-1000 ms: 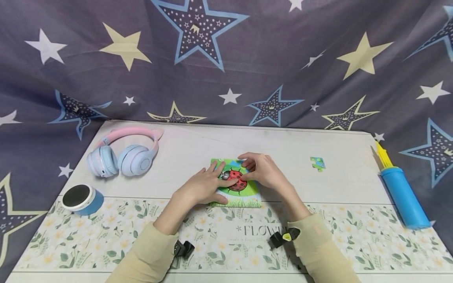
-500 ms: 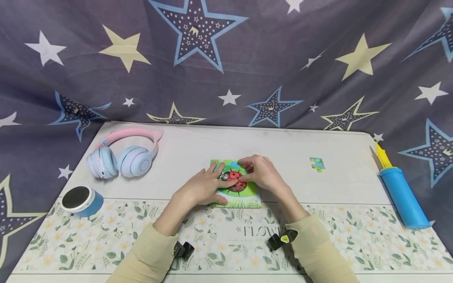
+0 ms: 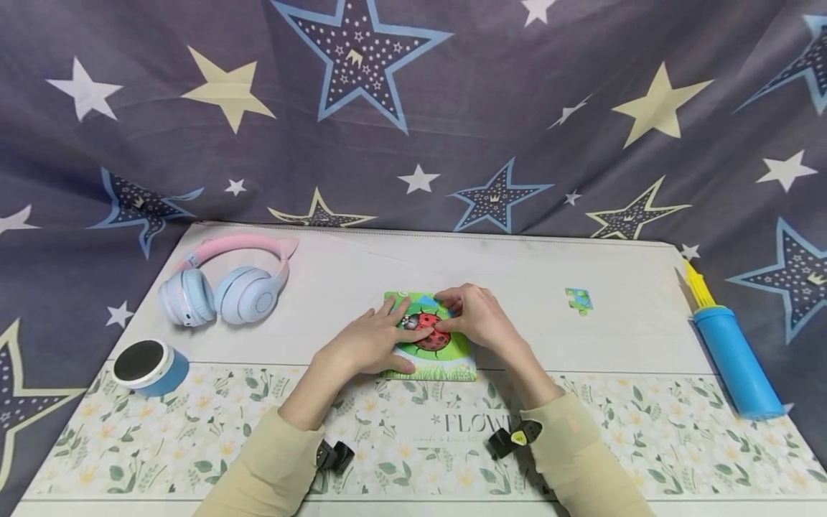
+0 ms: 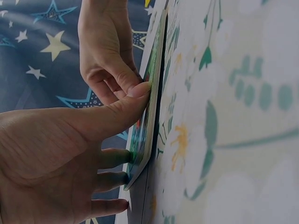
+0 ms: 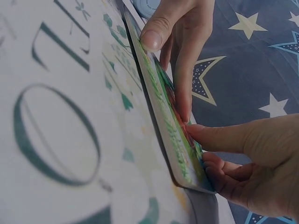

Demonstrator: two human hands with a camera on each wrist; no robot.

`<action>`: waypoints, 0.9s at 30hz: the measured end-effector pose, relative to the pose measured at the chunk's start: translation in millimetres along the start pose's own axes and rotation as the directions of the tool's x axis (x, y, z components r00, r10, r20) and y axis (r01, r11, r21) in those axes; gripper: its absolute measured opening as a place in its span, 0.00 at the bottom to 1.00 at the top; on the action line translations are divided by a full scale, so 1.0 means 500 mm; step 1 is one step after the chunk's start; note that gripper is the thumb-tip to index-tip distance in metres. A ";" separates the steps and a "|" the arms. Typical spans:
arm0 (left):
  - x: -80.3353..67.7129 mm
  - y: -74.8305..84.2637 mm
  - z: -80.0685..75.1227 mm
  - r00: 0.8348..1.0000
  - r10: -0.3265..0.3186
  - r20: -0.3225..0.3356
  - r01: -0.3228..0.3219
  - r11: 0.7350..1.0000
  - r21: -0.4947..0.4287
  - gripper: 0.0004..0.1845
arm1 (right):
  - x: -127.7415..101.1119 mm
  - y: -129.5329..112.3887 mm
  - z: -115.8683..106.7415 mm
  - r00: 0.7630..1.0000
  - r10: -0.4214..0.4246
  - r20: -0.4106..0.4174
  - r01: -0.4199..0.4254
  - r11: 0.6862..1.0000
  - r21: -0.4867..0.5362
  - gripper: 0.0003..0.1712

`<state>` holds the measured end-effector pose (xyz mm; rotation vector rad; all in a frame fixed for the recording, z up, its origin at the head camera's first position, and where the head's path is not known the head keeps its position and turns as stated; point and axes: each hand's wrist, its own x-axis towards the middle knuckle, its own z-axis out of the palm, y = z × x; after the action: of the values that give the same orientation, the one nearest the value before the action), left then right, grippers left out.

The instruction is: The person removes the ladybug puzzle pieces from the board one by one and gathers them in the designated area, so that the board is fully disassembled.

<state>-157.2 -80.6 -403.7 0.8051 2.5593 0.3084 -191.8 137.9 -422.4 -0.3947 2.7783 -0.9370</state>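
Right of puzzle: loose piece, apparently unobstructed.

A grey-blue cloth printed with cream, white and blue stars hangs behind the table and drapes past both its sides. A pale mat with white flowers and green leaves covers the table's near part. The light is soft and even.

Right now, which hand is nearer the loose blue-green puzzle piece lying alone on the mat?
Right. The right hand rests on the ladybird puzzle board's right side, with bare mat between it and the loose blue-green puzzle piece. The left hand presses the board's left side, farther away.
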 end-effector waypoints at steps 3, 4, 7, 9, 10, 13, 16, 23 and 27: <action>0.000 0.000 0.000 1.000 -0.004 0.004 0.004 1.000 0.000 0.37 | 0.000 -0.001 0.000 1.000 0.004 -0.006 -0.004 1.000 -0.007 0.30; 0.000 0.000 0.000 1.000 -0.004 0.004 0.004 1.000 0.001 0.37 | 0.000 -0.001 0.000 1.000 0.008 -0.010 -0.008 1.000 -0.010 0.30; 0.000 0.000 0.000 1.000 -0.004 0.002 0.004 1.000 0.004 0.37 | 0.001 -0.002 0.000 1.000 0.017 -0.025 -0.017 1.000 -0.014 0.29; 0.000 0.001 0.001 1.000 -0.007 0.001 0.007 1.000 0.003 0.36 | 0.002 -0.002 0.001 0.999 0.022 -0.036 -0.023 1.000 -0.013 0.29; 0.000 0.001 0.001 1.000 -0.009 0.002 0.009 1.000 0.001 0.36 | 0.001 -0.003 0.001 0.999 0.029 -0.039 -0.030 1.000 -0.008 0.29; -0.001 0.002 0.001 1.000 -0.016 0.003 0.016 1.000 -0.004 0.36 | 0.001 -0.003 0.002 0.998 0.039 -0.042 -0.039 0.999 0.003 0.29; -0.001 0.002 0.001 1.000 -0.018 0.004 0.018 1.000 0.001 0.36 | 0.002 -0.002 0.003 0.998 0.043 -0.038 -0.042 0.999 0.016 0.29; 0.000 0.002 0.001 1.000 -0.018 0.004 0.017 1.000 0.022 0.35 | 0.003 -0.002 0.004 0.999 0.046 -0.022 -0.046 0.999 0.021 0.29; 0.000 0.002 0.002 1.000 -0.017 0.005 0.017 1.000 0.023 0.35 | 0.002 -0.003 0.004 0.998 0.053 -0.018 -0.053 0.999 0.014 0.29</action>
<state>-156.5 -79.7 -404.3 0.7909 2.5674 0.2723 -191.6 135.2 -423.0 -0.3103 2.7831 -0.9518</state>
